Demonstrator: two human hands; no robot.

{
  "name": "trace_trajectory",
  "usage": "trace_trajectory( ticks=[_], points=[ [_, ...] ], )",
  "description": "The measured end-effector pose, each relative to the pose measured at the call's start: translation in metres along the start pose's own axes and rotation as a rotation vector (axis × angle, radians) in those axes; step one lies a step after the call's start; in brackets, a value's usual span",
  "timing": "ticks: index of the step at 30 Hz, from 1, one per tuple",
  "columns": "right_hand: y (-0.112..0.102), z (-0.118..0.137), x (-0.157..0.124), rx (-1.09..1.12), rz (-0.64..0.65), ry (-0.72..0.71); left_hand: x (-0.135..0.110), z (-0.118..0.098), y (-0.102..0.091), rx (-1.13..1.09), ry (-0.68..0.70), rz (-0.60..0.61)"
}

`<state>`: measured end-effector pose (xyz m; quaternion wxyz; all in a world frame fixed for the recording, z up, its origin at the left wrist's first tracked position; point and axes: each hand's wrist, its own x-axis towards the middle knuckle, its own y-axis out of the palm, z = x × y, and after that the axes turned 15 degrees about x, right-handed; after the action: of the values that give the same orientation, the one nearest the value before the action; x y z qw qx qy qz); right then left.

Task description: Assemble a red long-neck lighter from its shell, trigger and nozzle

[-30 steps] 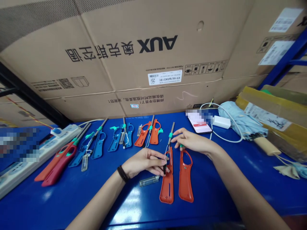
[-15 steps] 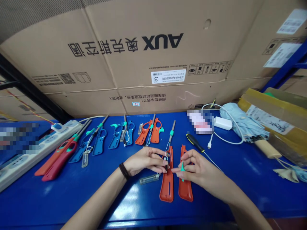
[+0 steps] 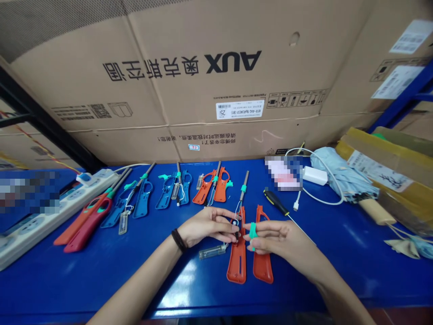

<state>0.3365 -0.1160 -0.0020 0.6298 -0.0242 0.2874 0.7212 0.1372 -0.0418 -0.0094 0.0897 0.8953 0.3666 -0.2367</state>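
My left hand (image 3: 213,228) is closed, its fingertips pinching a small black igniter piece (image 3: 236,235) with white wires over the left orange lighter shell half (image 3: 236,266). A green trigger (image 3: 253,235) is held between the fingers of my right hand (image 3: 279,237), just right of that shell. Partly under the right hand lies the other orange shell half (image 3: 263,268). Above, a metal lighter tube (image 3: 245,179) with a green collar runs up from the left shell. The clear fuel tank (image 3: 212,251) rests on the blue table, below my left hand.
Opened blue lighters (image 3: 142,198) and a smaller opened orange one (image 3: 221,185) lie behind. Two closed lighters (image 3: 88,223) lie beside a white power strip (image 3: 30,225). To the right are a screwdriver (image 3: 275,201), a white charger (image 3: 314,175), a folded umbrella (image 3: 341,174) and a yellow-taped box (image 3: 382,167).
My right hand has moved slightly left with the green trigger, which is now turned and closer to the left shell. My left hand stays over the shell with the igniter piece.
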Motion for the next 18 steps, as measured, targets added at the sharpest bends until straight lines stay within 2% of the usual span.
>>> trace_trajectory(
  ticks=[9,18],
  points=[
    [-0.010,-0.005,0.003,0.100,0.104,-0.062,-0.002,-0.002,0.001,-0.005,-0.005,-0.022],
    [-0.001,-0.006,-0.001,-0.193,0.106,-0.153,0.000,-0.002,0.000,-0.004,0.009,-0.016]
  ],
)
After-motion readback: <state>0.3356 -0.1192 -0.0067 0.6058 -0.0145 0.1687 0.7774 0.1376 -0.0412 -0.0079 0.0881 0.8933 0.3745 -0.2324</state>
